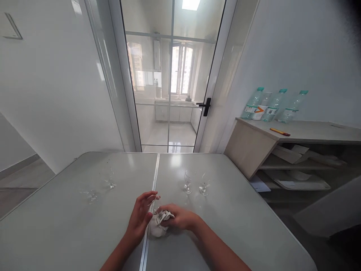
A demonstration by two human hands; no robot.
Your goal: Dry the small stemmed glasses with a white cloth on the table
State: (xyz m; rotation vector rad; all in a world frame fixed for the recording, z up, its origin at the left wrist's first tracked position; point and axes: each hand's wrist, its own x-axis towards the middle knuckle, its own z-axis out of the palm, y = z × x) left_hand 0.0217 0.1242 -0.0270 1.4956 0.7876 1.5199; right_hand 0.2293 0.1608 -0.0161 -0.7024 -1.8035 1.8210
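Loosely crumpled white cloth (158, 228), clear glass (154, 203)

One left hand (139, 218) and one right hand (179, 217); one cloth (158, 228); five glasses (187, 187); one table (84, 233); one door (170, 75) with one handle (207, 106); one cabinet (251, 146); three capped bottles (272, 107); one ceiling light (191, 4).

Bare hands (138, 221), bare forearms (216, 242)

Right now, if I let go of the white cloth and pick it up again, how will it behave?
The white cloth will probably be floppy, since it bunches in loose folds at the right hand. It's likely light, looking like a small wad of thin fabric. Rolling seems unlikely given its uneven, crumpled shape.
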